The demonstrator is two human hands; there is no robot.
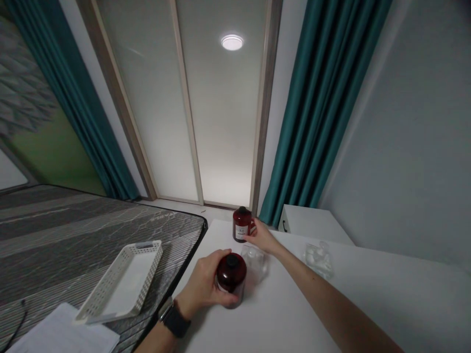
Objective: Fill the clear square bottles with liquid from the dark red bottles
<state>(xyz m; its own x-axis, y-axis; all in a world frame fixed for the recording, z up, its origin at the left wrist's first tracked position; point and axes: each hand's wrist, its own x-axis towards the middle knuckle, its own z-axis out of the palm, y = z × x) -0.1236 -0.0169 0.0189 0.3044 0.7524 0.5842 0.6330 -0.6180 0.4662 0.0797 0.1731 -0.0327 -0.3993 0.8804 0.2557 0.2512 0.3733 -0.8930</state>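
Observation:
My left hand [204,284], with a dark watch on its wrist, is wrapped round a dark red bottle [231,274] with a black cap, at the near part of the white table [279,314]. Farther off, my right hand [264,238] grips the side handle of a second dark red bottle [241,230] with a white label and black cap. This one stands upright near the table's far edge. A clear plastic piece [255,264], blurred, lies between the two bottles. Its kind I cannot tell.
More clear plastic [318,260] lies on the table to the right of my right forearm. At left, a white perforated basket [123,282] and papers [64,333] rest on a grey mattress [91,230]. A white cabinet [312,223] stands beyond the table.

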